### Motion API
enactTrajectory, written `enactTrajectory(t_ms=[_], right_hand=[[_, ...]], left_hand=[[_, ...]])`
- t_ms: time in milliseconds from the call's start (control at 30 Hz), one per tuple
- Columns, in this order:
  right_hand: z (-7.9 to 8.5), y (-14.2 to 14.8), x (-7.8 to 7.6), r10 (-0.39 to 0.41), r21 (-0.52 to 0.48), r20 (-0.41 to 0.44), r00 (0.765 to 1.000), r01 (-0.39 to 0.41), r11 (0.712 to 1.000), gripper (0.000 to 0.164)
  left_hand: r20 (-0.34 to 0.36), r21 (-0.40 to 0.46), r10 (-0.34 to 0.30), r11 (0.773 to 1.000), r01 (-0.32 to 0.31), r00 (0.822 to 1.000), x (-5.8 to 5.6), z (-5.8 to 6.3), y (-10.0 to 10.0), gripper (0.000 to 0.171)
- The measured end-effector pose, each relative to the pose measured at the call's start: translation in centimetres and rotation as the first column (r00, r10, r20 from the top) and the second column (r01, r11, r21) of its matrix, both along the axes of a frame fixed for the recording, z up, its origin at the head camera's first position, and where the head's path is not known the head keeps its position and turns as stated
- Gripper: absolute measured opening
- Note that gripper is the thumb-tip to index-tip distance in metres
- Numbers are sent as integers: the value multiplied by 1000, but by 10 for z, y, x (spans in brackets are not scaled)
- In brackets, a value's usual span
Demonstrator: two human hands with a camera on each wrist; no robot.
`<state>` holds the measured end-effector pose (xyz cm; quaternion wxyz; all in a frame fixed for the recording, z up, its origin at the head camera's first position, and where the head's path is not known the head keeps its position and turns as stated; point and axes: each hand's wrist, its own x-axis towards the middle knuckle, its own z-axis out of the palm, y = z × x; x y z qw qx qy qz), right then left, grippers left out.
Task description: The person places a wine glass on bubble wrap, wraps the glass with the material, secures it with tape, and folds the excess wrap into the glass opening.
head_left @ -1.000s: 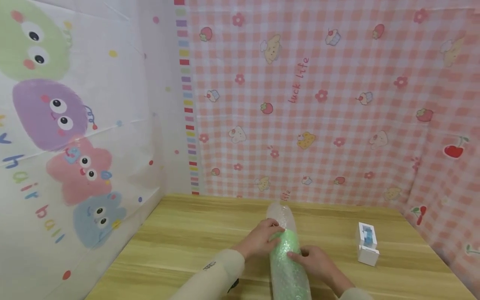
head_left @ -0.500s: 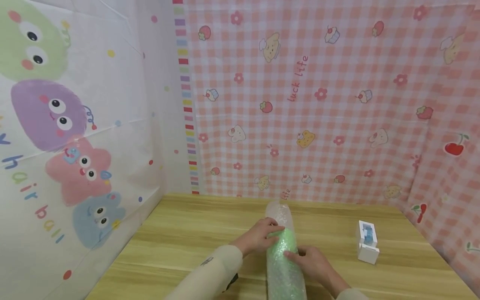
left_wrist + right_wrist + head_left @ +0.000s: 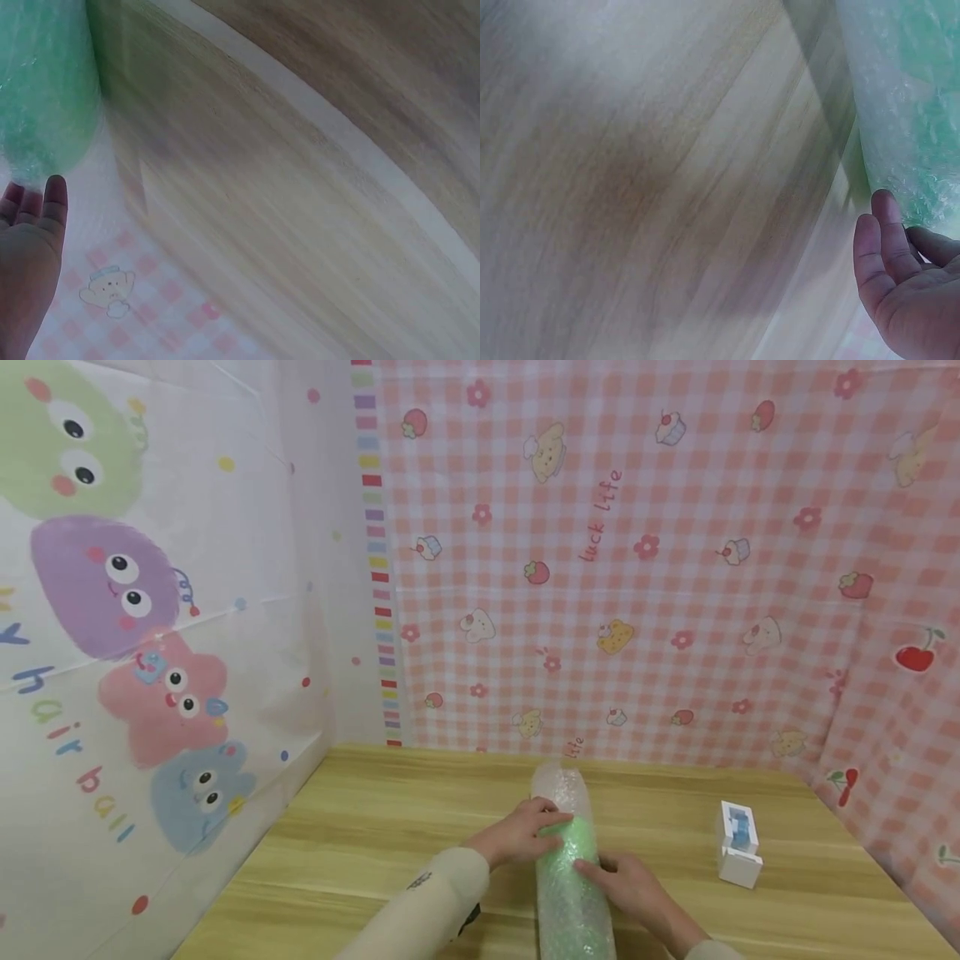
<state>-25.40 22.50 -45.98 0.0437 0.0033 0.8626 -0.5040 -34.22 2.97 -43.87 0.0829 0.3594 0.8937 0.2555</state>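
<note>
A long roll of bubble wrap with something green inside lies on the table, pointing away from me. My left hand holds it from the left, forefinger stretched across the top and thumb just below. Its other fingers reach the side of the green part in the left wrist view. My right hand grips the right side, thumb on top; in the right wrist view two fingers stand out beside the wrap. What the green thing is cannot be made out through the plastic.
A small white tape dispenser with blue tape stands at the right of the wooden table. Behind the left forearm a small dark object peeks out. A pink checked cloth hangs along the back edge; a white printed sheet hangs at the left.
Both hands keep their place on the roll. The view shifts slightly, and the roll's near end sits a touch further left than a second ago.
</note>
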Motion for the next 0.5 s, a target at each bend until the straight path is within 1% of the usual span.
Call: enactTrajectory(t_ms=[33,133,267,433,500], right_hand=[[0,1,0,2,3,0,1000,-2,1000,64],[-1,3,2,5,9,2,1000,-5,1000,66],[1,5,6,3,4,13,1000,-3,1000,68],[4,9,9,-8,2,40,999,8,1000,70],[5,12,9,-17,16,44,999,16,1000,72]], left_hand=[[7,-3,-1,1000,1,1000,0,0,0,44],[-4,-16,-14,1000,14,1000,0,0,1,44],[-42,-42,-26,999,24,999,1,0,4,45],[-65,-76,-24,997,19,998,2,4,7,45],[-63,-84,-20,996,15,998,2,6,8,45]])
